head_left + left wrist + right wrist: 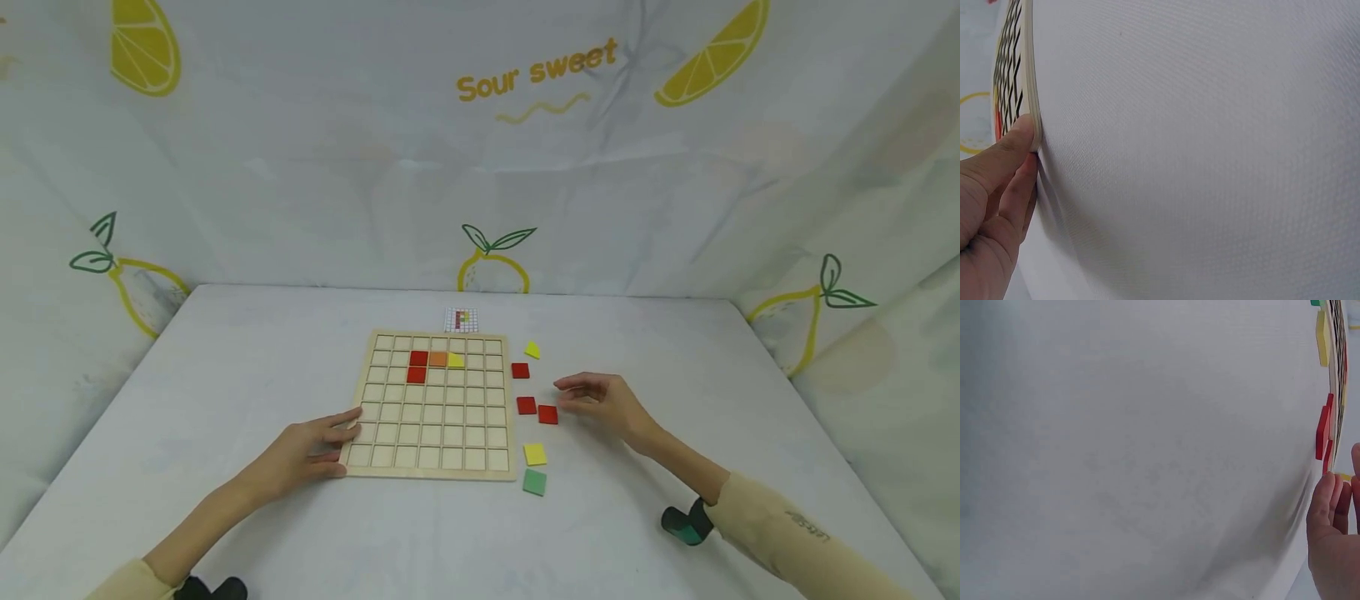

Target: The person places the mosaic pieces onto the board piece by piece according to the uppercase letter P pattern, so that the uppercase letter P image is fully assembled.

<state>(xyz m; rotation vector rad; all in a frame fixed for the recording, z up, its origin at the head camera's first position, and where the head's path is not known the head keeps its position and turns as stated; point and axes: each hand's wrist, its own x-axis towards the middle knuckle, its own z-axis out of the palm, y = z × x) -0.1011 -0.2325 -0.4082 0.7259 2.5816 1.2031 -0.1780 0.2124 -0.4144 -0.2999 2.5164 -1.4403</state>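
Note:
A square wooden grid board (442,477) lies on the white table. My left hand (300,450) holds its near left side; the left wrist view shows the thumb (1022,128) on top and the other fingers lower, at the edge. Two red tiles (417,375), an orange tile (438,359) and a yellow piece with a slanted side (455,361) sit in cells toward the board's far side. Right of the board, my right hand (603,400) hovers with loosely bent fingers and nothing between them, beside loose red tiles (547,414).
Along the board's right side also lie a red tile (521,371), a yellow triangle (532,350), a yellow square (535,454) and a green square (535,482). A small printed grid card (461,320) lies behind the board. A lemon-print curtain (337,167) stands behind the table.

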